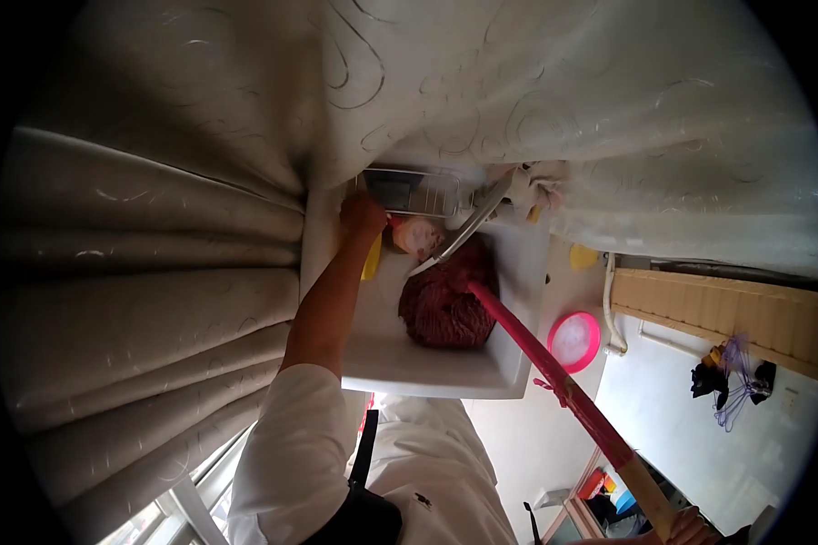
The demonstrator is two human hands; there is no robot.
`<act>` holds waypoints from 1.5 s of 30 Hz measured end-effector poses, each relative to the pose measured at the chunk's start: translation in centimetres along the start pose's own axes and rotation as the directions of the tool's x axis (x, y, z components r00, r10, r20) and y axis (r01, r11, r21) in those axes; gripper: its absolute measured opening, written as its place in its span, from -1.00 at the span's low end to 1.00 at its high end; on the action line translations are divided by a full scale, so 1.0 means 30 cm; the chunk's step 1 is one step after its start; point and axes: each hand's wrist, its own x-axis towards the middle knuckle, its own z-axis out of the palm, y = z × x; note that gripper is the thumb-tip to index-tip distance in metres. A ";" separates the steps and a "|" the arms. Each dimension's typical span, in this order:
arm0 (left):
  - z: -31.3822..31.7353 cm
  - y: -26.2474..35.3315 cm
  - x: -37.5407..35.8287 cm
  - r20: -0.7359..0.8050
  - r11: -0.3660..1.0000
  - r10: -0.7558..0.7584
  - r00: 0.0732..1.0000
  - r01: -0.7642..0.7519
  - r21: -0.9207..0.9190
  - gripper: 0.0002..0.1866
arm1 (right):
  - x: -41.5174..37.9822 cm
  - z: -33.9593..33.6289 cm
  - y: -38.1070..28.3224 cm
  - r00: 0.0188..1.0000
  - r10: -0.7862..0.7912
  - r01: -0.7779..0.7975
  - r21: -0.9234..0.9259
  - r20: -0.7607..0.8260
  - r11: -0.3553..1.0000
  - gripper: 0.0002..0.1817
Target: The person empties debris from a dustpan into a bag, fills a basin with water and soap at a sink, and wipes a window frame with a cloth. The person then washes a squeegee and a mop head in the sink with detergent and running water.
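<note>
A mop with a dark red head [450,304] rests in a white sink [382,368]. Its handle [563,386], red with bare wood at the end, slants down to the lower right. There my right hand [688,527] is closed around the wooden end, partly cut off by the frame. My left hand [362,216] is at the sink's back left corner, its fingers curled; what they hold, if anything, is hidden. Below it lies a yellow item [371,259], and just to its right a pale pinkish bag-like thing [418,236]. A long metal faucet [468,227] reaches over the mop head.
A wire rack [438,193] stands behind the sink. Patterned curtains [154,291] hang at the left and along the back. On the floor at the right is a pink basin [595,341]. Beyond it are a wooden board [718,313] and purple hangers [736,381].
</note>
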 end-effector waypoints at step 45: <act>0.125 -0.124 -0.208 0.013 0.912 0.407 0.913 -0.407 0.047 -0.85 | 0.017 0.015 0.072 0.994 -0.096 0.095 -0.012 -0.058 0.995 -0.75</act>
